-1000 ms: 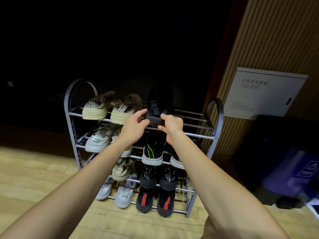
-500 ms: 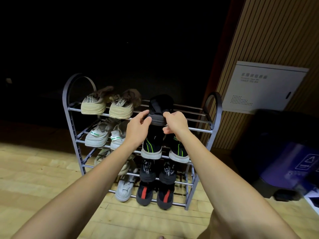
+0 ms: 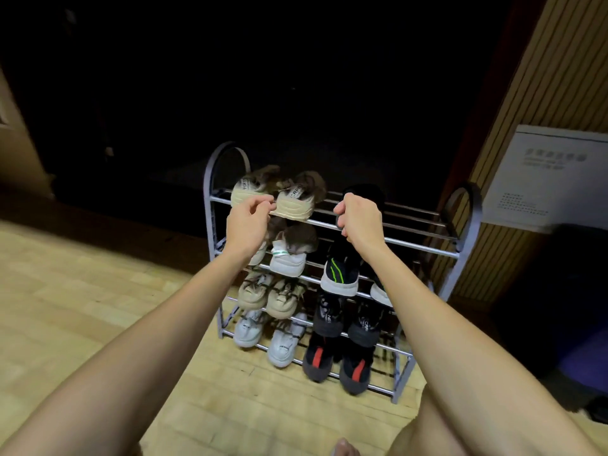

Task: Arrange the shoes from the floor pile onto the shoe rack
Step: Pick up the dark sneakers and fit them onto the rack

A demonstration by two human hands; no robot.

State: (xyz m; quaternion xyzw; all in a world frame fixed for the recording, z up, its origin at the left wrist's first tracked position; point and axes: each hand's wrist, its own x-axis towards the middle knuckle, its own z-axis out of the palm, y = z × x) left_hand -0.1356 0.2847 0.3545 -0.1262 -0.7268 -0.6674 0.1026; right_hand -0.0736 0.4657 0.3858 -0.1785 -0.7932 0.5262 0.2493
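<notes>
— Where do we have our hands?

— Both are up at the top shelf of the shoe rack (image 3: 424, 250). Our left hand (image 3: 247, 222) pinches the heel of the beige shoe (image 3: 296, 205), the right one of a pair near the shelf's left end. Our right hand (image 3: 357, 222) has its fingers (image 3: 340, 212) curled round the heel of the black shoe (image 3: 363, 192) near the middle of that shelf.

— And the rest?

— Pairs fill the three lower shelves: pale ones on the left, black ones on the right. The rack stands on the wooden floor (image 3: 82, 291).
</notes>
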